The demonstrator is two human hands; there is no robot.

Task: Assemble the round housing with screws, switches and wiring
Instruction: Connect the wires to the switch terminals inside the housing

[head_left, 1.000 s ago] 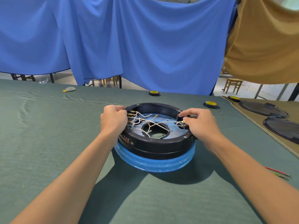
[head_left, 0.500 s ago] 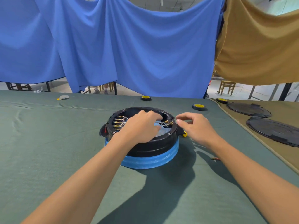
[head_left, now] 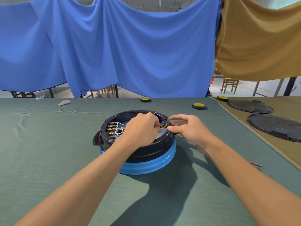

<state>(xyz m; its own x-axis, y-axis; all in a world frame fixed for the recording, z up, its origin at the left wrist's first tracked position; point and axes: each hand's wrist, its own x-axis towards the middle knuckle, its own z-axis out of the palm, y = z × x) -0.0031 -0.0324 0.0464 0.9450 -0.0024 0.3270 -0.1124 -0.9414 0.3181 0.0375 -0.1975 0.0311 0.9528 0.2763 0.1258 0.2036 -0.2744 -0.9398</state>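
Head view, inspected from largest item to smallest. A blue drape (head_left: 130, 46) and a tan drape (head_left: 260, 38) hang behind the work area. The surface (head_left: 48, 152) is covered in green cloth, with a tan cloth section at right carrying two black lids (head_left: 275, 126).

The round housing (head_left: 146, 154), black, sits open side up on a blue ring base (head_left: 146, 168) near the middle of the surface. Both forearms reach to it from the near edge.

The left hand (head_left: 140, 129) lies over the housing's open top, fingers curled down towards the right inner rim. Its fingertips are hidden, so whether that grip has hold of anything cannot be told.

The right hand (head_left: 190, 129) is just outside the right rim. Its grip is loosely open, forefinger extended over the rim and thumb tip touching a brass-tipped connector (head_left: 164, 125).

White wires (head_left: 119, 128) run to brass terminals (head_left: 111, 128) on the left inner wall.

Three tape rolls (head_left: 199, 106) lie beyond the housing. A red wire (head_left: 255, 164) lies near the right forearm.
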